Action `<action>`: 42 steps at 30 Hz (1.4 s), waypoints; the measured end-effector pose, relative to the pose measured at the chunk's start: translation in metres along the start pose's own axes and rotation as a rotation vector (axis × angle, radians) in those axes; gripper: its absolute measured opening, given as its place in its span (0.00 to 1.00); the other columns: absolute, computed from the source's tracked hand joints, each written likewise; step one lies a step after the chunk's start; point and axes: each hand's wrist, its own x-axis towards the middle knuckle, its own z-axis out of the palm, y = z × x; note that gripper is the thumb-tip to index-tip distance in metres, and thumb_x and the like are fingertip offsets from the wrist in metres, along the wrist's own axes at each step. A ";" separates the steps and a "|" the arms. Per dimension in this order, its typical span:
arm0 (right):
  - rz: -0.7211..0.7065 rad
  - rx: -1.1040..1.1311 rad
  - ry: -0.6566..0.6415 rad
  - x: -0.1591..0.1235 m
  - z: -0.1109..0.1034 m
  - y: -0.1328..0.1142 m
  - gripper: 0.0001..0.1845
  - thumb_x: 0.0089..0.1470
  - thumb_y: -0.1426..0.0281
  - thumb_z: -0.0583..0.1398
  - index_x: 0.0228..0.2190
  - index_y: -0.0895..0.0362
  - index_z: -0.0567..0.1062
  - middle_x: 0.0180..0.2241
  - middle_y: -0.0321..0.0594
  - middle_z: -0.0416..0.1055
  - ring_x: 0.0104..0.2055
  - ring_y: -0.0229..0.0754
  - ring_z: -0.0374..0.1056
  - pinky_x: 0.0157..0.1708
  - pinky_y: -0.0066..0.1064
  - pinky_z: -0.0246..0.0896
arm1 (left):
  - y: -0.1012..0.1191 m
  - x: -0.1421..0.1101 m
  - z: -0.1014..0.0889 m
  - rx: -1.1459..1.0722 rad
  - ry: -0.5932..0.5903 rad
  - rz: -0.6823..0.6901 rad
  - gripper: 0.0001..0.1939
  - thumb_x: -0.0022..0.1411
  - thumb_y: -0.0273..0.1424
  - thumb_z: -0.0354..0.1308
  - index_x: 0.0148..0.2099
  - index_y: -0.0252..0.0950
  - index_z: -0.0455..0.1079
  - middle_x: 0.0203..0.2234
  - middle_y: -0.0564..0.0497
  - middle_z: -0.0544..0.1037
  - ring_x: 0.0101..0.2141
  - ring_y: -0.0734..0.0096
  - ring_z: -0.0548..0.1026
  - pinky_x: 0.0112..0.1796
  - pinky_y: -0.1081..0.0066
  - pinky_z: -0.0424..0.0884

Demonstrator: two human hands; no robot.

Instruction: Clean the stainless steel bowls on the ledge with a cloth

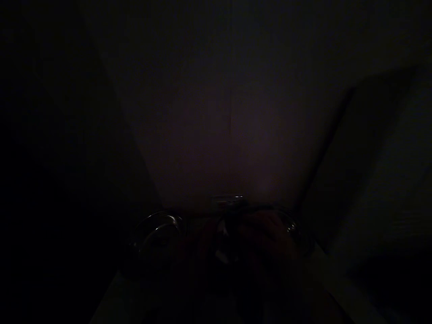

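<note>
The view is almost black. Low in the middle, a faint reddish shape that looks like my right hand [266, 234] lies over some dark small objects. I cannot make out its fingers. A dim reddish patch to its left may be my left hand [199, 245], but its outline is lost in the dark. A shiny curved rim, perhaps a bowl or a lid [157, 227], glints just left of them. A small glassy rim [227, 198] shows right above the hands.
A pale flat surface, a wall or a panel [229, 112], rises ahead with a thin vertical seam. Dark slanted shapes close in on the left and the right [340, 148]. A second glinting rim [292, 227] sits at the right.
</note>
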 end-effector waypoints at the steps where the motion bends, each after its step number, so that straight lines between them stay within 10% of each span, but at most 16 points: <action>1: -0.019 0.005 0.003 0.000 0.001 -0.001 0.13 0.56 0.75 0.57 0.43 0.54 0.73 0.41 0.43 0.74 0.44 0.45 0.69 0.39 0.38 0.69 | 0.000 0.000 0.000 0.002 -0.005 0.003 0.15 0.64 0.37 0.54 0.46 0.32 0.69 0.39 0.48 0.75 0.35 0.71 0.75 0.35 0.66 0.74; 6: 0.159 -0.044 0.015 0.000 0.005 0.004 0.11 0.58 0.75 0.55 0.41 0.54 0.74 0.39 0.42 0.75 0.40 0.43 0.71 0.37 0.37 0.69 | -0.007 0.000 0.000 0.012 0.014 0.046 0.13 0.63 0.37 0.56 0.42 0.32 0.71 0.36 0.48 0.77 0.34 0.71 0.75 0.34 0.68 0.74; 12: 0.015 -0.011 0.011 0.001 0.000 -0.001 0.12 0.57 0.75 0.56 0.41 0.54 0.73 0.40 0.42 0.75 0.42 0.44 0.70 0.37 0.37 0.69 | -0.013 -0.003 -0.006 0.017 0.074 0.098 0.06 0.51 0.33 0.64 0.31 0.36 0.75 0.29 0.45 0.80 0.37 0.57 0.78 0.27 0.72 0.73; 42: -0.059 -0.019 0.003 0.001 -0.002 0.000 0.12 0.56 0.76 0.56 0.42 0.55 0.72 0.40 0.42 0.75 0.42 0.44 0.69 0.37 0.36 0.68 | -0.009 -0.002 -0.006 0.084 0.130 0.128 0.10 0.46 0.38 0.65 0.28 0.37 0.75 0.28 0.45 0.80 0.38 0.54 0.78 0.28 0.71 0.75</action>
